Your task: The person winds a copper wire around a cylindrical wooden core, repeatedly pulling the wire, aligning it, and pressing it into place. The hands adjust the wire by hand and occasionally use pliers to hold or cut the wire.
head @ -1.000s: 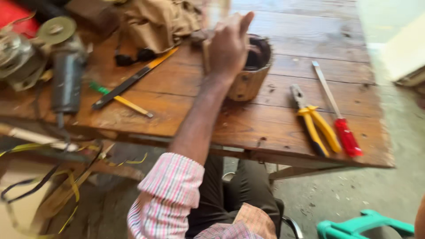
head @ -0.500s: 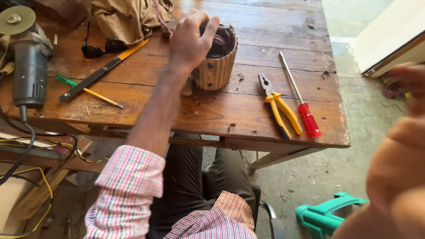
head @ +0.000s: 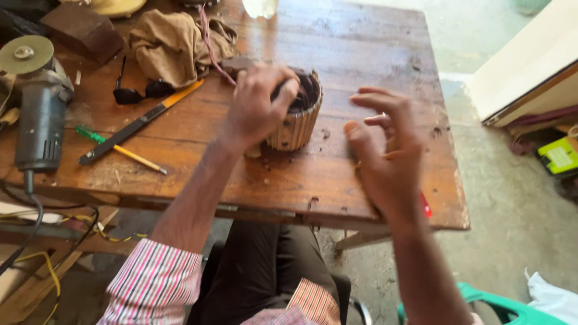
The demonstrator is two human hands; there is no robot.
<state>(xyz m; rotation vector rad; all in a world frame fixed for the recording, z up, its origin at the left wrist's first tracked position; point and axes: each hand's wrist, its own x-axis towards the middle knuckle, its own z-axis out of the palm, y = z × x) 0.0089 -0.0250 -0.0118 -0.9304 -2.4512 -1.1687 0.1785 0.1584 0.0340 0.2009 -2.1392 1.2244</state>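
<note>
A round ribbed stator-like core [head: 297, 123] with dark windings inside stands on the wooden table [head: 361, 54]. My left hand [head: 257, 105] grips its rim from the left, fingers hooked over the top edge. My right hand [head: 387, 157] hovers to the right of it, fingers spread and empty, above the spot where pliers and a red-handled screwdriver [head: 425, 206] lie; only a bit of red handle shows under the hand.
An angle grinder [head: 37, 108] lies at the left edge with its cable hanging down. A flat file [head: 139, 123], a pencil [head: 132, 153], sunglasses [head: 135, 91] and a brown cloth [head: 174, 45] lie left of the core. A green stool [head: 490, 307] stands at bottom right.
My right hand has come in from the right edge to over the table beside the core, covering the pliers and screwdriver. My left hand stays on the core.
</note>
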